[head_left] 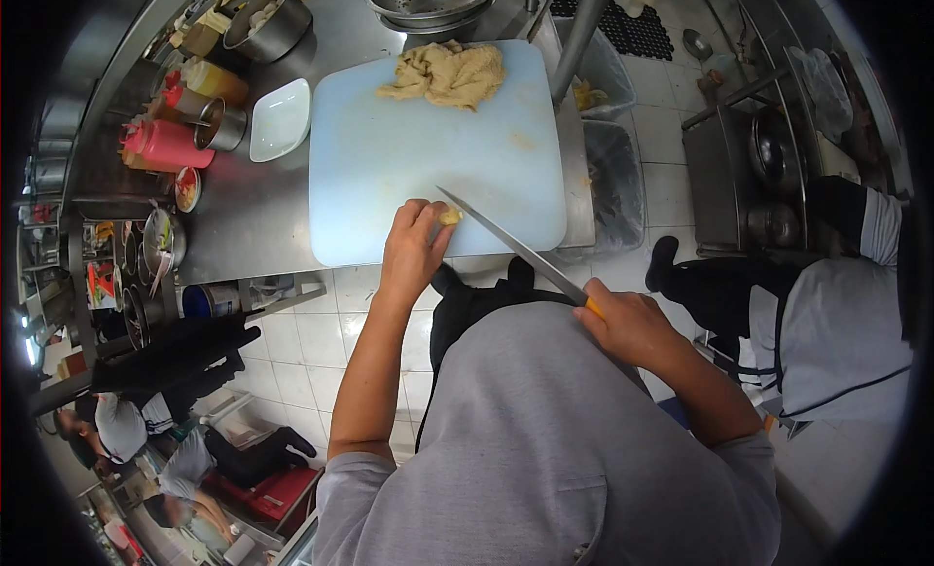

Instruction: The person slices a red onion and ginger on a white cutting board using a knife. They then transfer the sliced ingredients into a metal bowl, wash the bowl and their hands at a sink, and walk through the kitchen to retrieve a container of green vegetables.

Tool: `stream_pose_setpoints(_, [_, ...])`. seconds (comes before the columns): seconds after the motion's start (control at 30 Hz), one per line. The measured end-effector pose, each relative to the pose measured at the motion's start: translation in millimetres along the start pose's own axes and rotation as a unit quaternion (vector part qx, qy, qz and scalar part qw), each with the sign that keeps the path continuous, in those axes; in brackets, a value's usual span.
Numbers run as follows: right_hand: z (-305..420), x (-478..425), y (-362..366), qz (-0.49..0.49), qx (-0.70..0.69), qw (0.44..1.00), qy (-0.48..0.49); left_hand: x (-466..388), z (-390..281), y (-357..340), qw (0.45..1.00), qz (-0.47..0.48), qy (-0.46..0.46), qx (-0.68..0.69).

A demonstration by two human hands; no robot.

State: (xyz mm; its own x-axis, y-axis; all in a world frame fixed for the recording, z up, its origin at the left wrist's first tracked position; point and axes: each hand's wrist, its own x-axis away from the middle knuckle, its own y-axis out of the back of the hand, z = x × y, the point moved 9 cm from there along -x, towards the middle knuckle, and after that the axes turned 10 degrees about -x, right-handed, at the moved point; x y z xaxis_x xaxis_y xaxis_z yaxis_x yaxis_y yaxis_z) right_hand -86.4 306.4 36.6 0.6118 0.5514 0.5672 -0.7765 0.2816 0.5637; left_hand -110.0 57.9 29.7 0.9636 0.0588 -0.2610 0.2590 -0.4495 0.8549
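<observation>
My left hand (416, 241) holds a small yellowish piece of food (450, 215) between thumb and fingers, over the near part of a pale blue cutting board (438, 150). In my right hand (626, 324) is the yellow handle of a long kitchen knife (514, 246). Its blade slants up and leftward over the board's near edge, with the tip just above the piece of food. A crumpled tan cloth (449, 75) lies at the board's far edge. What the piece of food is, I cannot tell.
Left of the board are a white dish (280, 121), a small metal pot (221, 125) and squeeze bottles (171, 144). Metal colanders (432, 0) stand beyond it. Lined bins (613, 186) are at the table's right side. A co-worker (839, 332) stands at the right.
</observation>
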Motion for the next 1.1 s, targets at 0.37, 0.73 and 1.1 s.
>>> stream_pose_setpoints(0.37, [7, -2, -1, 0.035, 0.015, 0.999, -0.003, -3, 0, -5, 1.000, 0.024, 0.012, -0.012])
stream_pose_setpoints(0.73, [6, -36, 1, -0.034, -0.042, 0.998, 0.027, 9, 11, -6, 0.999, -0.040, 0.036, 0.008])
stream_pose_setpoints(1.1, [6, 0, -1, -0.014, 0.019, 1.000, 0.014, 18, 2, 0, 0.998, -0.054, 0.010, 0.015])
